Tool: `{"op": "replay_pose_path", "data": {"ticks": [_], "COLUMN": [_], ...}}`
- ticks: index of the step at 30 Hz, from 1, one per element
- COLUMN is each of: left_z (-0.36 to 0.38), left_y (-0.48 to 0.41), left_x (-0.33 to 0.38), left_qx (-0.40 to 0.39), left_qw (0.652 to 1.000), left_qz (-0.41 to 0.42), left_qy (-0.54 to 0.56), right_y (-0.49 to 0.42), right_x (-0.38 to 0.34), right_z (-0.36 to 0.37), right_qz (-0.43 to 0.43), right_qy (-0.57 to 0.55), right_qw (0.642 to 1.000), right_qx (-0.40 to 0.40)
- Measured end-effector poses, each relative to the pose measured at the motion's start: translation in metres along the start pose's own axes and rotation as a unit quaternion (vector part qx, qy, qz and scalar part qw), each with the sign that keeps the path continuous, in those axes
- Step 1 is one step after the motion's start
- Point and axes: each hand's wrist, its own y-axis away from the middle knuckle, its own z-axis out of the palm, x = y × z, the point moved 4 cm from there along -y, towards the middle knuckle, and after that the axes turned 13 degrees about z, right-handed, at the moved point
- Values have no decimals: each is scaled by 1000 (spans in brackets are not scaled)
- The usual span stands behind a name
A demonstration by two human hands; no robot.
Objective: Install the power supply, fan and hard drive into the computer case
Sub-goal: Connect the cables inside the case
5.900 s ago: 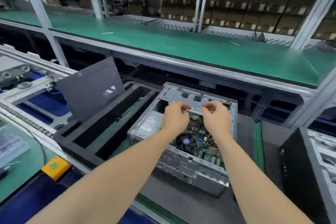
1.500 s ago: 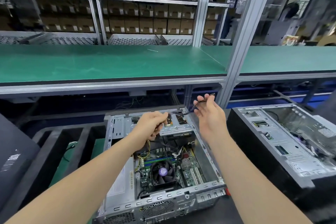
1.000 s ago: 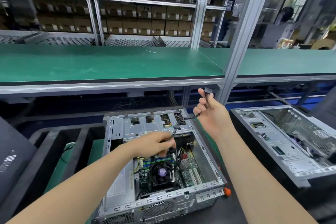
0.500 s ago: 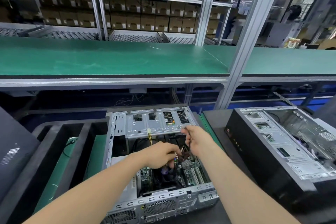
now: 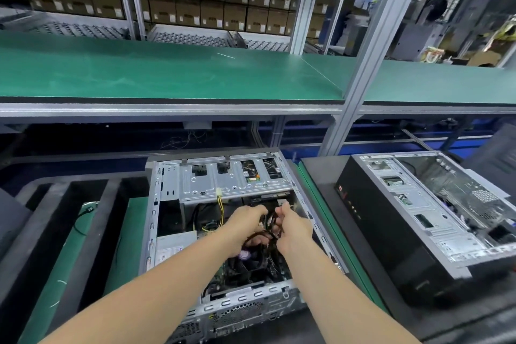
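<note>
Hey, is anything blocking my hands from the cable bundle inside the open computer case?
Nothing visible does. The left hand and right hand both grip the black cable bundle inside the computer case, above the cooler fan and below the drive cage.

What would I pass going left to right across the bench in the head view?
Black foam tray → open computer case, left hand then right hand gripping cables inside it → second computer case.
</note>
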Motion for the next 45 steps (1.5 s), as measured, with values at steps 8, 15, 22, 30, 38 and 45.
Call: {"op": "replay_pose_path", "data": {"ticks": [8,15,22,30,38,45], "left_z": [6,16,17,13,14,16], "left_y": [-11,-17,-24,-29,-29,-31], "left_x": [3,4,2,-1,-1,-2], "left_qx": [47,24,15,1,22,38], "left_qw": [991,993,992,987,987,988], "left_qz": [-31,-16,-22,-24,-27,-23], "left_qy": [120,112,124,161,159,146], "right_y": [12,13,9,5,11,5], "right_x": [-3,-5,-8,-9,-11,-11], "right_z": [3,5,5,7,9,13], "right_qz": [20,41,62,68,71,72], "right_qy": [-33,-60,-59,-57,-68,-62], "right_qw": [999,996,993,991,986,984], "right_qx": [-31,-47,-81,-103,-134,-148]}}
